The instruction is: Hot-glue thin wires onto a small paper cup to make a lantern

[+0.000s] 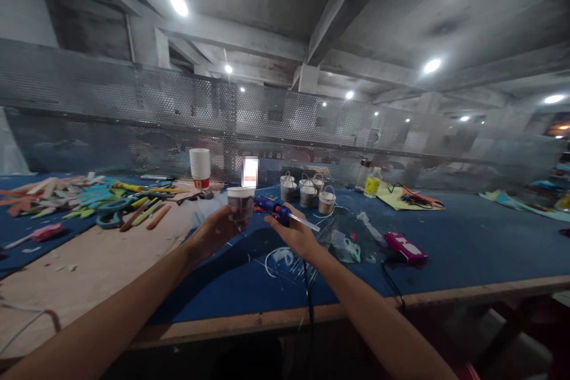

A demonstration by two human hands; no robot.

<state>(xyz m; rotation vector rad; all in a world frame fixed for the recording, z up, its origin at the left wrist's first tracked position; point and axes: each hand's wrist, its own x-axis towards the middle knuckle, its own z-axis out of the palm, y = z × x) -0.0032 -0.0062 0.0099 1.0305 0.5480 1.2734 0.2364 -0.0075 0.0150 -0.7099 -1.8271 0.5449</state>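
A paper cup (240, 204) with a white rim and a greyish band round it is held up by my left hand (218, 227), fingers wrapped about its side. My right hand (297, 234) grips a blue hot glue gun (278, 211), its nozzle end close to the cup's right side. A clear glue stick (306, 221) sticks out of the gun's back, and a black cord (308, 291) hangs below. Whether the nozzle touches the cup I cannot tell. Behind the gun stand several small cups with wire handles (308, 195).
At the back left rises a stack of paper cups (200, 167). Scissors (112, 214) and coloured strips (80, 193) cover the left side. A yellow bottle (373, 183), a magenta device (405, 248) and a yellow sheet (407, 197) lie or stand to the right. White wire (269, 262) is near the front.
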